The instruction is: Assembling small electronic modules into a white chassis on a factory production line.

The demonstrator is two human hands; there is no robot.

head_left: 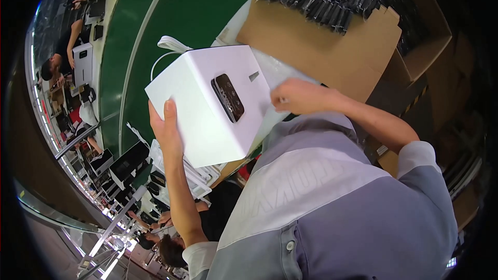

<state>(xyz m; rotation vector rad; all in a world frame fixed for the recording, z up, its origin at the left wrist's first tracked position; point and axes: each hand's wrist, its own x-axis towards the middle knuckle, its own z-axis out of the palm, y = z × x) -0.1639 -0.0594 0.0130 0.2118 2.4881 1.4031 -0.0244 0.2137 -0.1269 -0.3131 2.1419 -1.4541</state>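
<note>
Gripping a boxy white appliance [199, 124] with the left hand [167, 127], just off the centre of view toward 10 o'clock, with the casing tilted. Clasping it at its 8 o'clock edge, with the thumb flat along the white side and the other fingers mostly hidden behind. Holding the right hand [298, 96] at 3 o'clock of the appliance, just beside its edge, with the fingers curled in; cannot tell whether touching the casing or pinching anything small.

On the appliance's 3 o'clock face, a glossy black control panel [227, 98] with rounded corners, and at 2 o'clock from that, a small grey notch [253, 77]. At 11 o'clock of the casing, a looped white power cord [174, 45]. Farther toward 11 o'clock, a green tabletop [202, 8].

At 1 o'clock, a flat brown cardboard sheet [311, 39] under rows of clear-bagged black items [319, 0], too small to identify. At 2 o'clock, a cardboard carton [433, 54]. Out at 10 o'clock, a co-worker [65, 46] beside a second white appliance [83, 67].
</note>
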